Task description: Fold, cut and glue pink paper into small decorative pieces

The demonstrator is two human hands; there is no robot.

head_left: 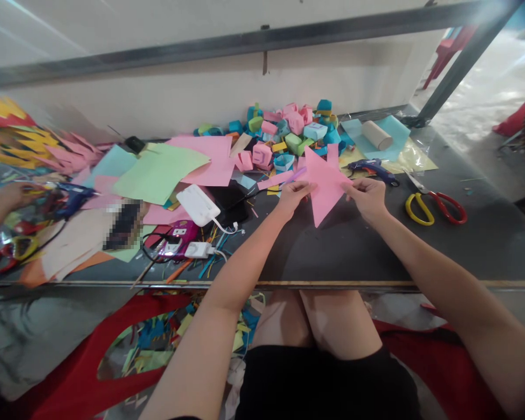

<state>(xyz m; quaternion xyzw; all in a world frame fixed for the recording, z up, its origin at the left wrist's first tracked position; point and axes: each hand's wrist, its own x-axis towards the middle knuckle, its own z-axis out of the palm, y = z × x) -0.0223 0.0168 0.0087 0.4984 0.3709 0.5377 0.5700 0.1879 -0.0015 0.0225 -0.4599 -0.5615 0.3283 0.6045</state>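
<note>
A pink sheet of paper [322,189], cut or folded to a pointed shape, is held up above the dark table [354,251]. Its left edge is pinched in my left hand [295,195], and my right hand [367,197] grips the right edge between thumb and fingers. Just behind the paper lies a heap of small folded paper pieces [293,125] in pink, blue, green and yellow. A dark blue glue gun [376,169] rests beyond my right hand. To the right of that hand are scissors [433,201] with one yellow and one red handle loop.
Paper sheets [161,172], a white power bank [198,205] and a purple power strip [179,236] crowd the left side. Another person's hand [9,201] is at the far left, near a second glue gun [72,198]. A cardboard tube [376,135] lies at the back right.
</note>
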